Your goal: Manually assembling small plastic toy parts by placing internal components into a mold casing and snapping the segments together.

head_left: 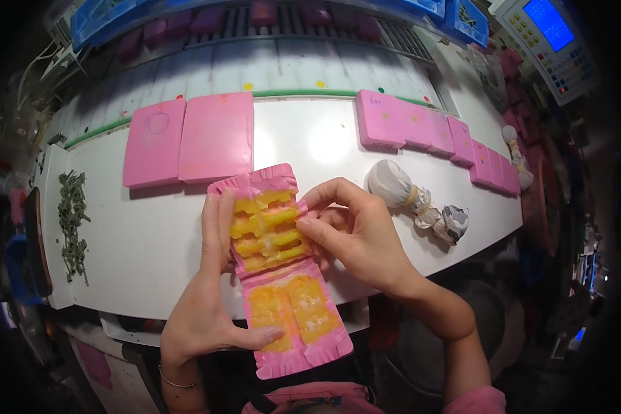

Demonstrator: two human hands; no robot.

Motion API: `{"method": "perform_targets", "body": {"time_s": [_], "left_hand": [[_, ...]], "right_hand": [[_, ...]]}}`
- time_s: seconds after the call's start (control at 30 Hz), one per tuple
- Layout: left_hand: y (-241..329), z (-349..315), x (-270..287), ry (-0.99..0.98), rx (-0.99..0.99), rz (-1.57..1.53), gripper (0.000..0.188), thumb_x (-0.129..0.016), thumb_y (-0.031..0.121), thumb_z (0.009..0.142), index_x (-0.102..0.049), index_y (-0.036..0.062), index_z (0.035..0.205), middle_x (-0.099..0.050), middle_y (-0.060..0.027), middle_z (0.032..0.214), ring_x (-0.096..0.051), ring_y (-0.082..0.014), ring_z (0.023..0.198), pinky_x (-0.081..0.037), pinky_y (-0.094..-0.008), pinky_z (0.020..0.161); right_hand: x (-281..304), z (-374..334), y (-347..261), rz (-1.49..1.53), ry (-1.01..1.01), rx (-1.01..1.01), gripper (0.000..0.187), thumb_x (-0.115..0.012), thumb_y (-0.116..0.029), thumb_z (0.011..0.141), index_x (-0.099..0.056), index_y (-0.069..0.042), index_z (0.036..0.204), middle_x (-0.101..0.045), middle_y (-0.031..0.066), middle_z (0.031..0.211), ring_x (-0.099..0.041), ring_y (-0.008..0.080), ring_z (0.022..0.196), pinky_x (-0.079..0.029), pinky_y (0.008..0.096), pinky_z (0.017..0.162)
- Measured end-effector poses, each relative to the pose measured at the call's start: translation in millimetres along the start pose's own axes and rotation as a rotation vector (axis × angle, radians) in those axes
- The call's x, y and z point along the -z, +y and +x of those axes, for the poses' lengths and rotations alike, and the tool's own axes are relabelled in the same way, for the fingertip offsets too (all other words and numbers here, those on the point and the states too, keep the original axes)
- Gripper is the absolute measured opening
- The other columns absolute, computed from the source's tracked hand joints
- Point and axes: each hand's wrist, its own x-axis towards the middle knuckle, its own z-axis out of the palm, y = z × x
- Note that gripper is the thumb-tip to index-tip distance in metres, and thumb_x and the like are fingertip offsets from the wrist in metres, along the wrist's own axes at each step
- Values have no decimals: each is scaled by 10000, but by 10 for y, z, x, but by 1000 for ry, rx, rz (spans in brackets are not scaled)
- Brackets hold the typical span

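A pink rubber mold lies opened out as two hinged halves, held above the front edge of the white table. Yellow, ridged cavities fill the upper half; flatter yellow panels line the lower one. Along the mold's left side my left hand grips it, fingers stretched up the edge and thumb over the lower half. My right hand pinches the right edge of the upper half with thumb and forefinger. Whether a small piece sits between those fingertips is hidden.
Two large pink blocks stand behind my left hand. A row of smaller pink blocks runs along the back right. A tied white cloth bundle lies right of my hand. Grey-green small pieces are heaped at the left. A control panel stands far right.
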Motion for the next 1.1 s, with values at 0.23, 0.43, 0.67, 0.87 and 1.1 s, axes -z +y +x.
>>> {"method": "perform_targets", "body": {"time_s": [0.23, 0.43, 0.67, 0.87, 1.1], "left_hand": [[16, 3, 3, -40, 13, 13, 1330, -845, 233, 561, 126, -6, 1437, -45, -203, 1526, -158, -299, 1399, -251, -359, 1085], [5, 1, -9, -30, -2, -32, 1310, -839, 230, 572, 114, -7, 1439, -64, -210, 1523, -137, -295, 1405, -223, -356, 1102], [2, 6, -64, -25, -52, -97, 1256, -811, 170, 621, 126, 27, 1445, -82, -195, 1526, -149, -279, 1403, -219, -352, 1112], [8, 1, -24, 20, -40, -282, 1215, -803, 154, 641, 89, 48, 1459, -96, -162, 1529, -176, -264, 1394, -229, -356, 1115], [23, 5, -83, 55, -71, -373, 1101, -765, 28, 651, -26, 47, 1466, -170, -136, 1511, -217, -235, 1379, -220, -343, 1118]], "right_hand": [[52, 38, -107, -49, -66, -67, 283, -575, -58, 873, -533, 104, 1101, -601, 63, 726, -556, 82, 514, -448, 228, 465], [31, 25, -97, -21, -74, -67, 252, -576, -60, 868, -572, 101, 1062, -644, 107, 788, -578, 97, 552, -473, 241, 514], [-59, -230, -60, -485, 221, 275, 158, -640, -32, 807, -612, 11, 957, -630, 118, 853, -638, 175, 706, -492, 261, 607], [-150, -271, -399, -641, 114, 659, 287, -629, -3, 777, -596, -36, 1061, -552, 91, 841, -561, 227, 673, -476, 290, 610], [-241, -144, -499, -929, -187, 863, 420, -616, -20, 689, -575, -12, 1107, -492, 117, 904, -509, 247, 804, -453, 319, 660]]}}
